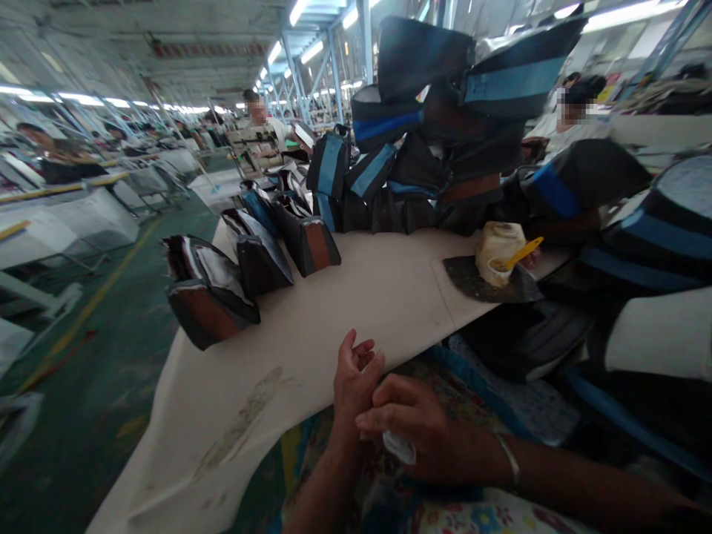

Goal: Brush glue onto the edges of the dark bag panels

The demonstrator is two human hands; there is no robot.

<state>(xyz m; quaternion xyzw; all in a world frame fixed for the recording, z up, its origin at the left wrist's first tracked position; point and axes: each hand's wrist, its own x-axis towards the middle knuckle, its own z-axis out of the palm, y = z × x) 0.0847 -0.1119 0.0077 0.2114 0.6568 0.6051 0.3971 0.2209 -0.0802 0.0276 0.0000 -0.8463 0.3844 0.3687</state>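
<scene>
My left hand [354, 382] is raised over the near edge of the pale table [367, 289], its fingers loosely spread with nothing in them. Against its wrist rests my right hand [414, 426], fingers curled round a small whitish, translucent item [399, 447] that sticks out below them. Beyond both hands, at the right of the table, a white cup [499, 273] with a yellow-handled tool [524, 253] leans by a beige block [500, 241] on a dark sheet [461, 278].
Dark bag-like pieces with a brown panel [318, 245] stand along the table's left side. A tall pile of dark and blue pieces [426, 170] rises at the back. More striped pieces [656, 245] lie at right. People [270, 126] sit farther off.
</scene>
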